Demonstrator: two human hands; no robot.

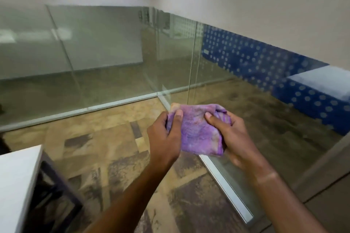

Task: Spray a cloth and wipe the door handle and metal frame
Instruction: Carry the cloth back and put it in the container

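Observation:
A folded purple cloth (197,128) is held in front of me, above the floor, by both hands. My left hand (166,134) grips its left edge with the thumb on top. My right hand (229,134) grips its right side, thumb pressed onto the fabric and fingers curled beneath. A metal frame rail (225,181) runs along the floor under the glass wall, just below and right of the cloth. No door handle or spray bottle is in view.
Glass partition panels (113,58) meet at a corner ahead of me, set in a metal floor channel (121,101). A white-topped piece of furniture (17,179) stands at the lower left. Patterned carpet (106,149) covers the floor. Blue dotted film (265,58) marks the right glass.

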